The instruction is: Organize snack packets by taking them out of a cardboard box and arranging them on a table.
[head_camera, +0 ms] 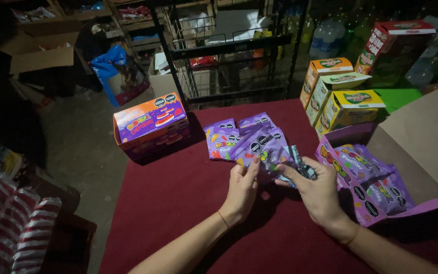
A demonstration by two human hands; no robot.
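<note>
1. A purple candy packet point(265, 152) sits at the middle of the red table point(178, 203), held up between both hands just above the cloth
2. The left hand point(241, 190) has its fingers closed lightly on the packet's near left edge, thumb on top and fingertips pressed to the wrapper
3. The right hand point(316, 193) pinches the packet's right end, where a dark, shiny flap point(300, 165) shows between thumb and forefinger; the light is dim, so it may be a second, smaller wrapper
4. Just beyond the hands, on the far side, a fan of like purple packets point(234, 134) lies flat on the table, overlapping one another and touching the held one
5. To the right, near the right hand, an open purple carton point(330, 152) lies on its side with more purple packets point(376, 185) inside; a plain cardboard flap point(424, 142) rises behind it
6. To the left of the fan, well apart from the hands, a closed orange and purple box point(150, 124) stands at the table's far left corner
7. Far right, three yellow and green boxes point(343, 101) stand in a row, with a red box point(391, 43) behind them
8. A black wire rack point(229, 50) stands beyond the table's far edge
9. Red and white striped packs point(19, 223) lie at the near left, off the table
</note>
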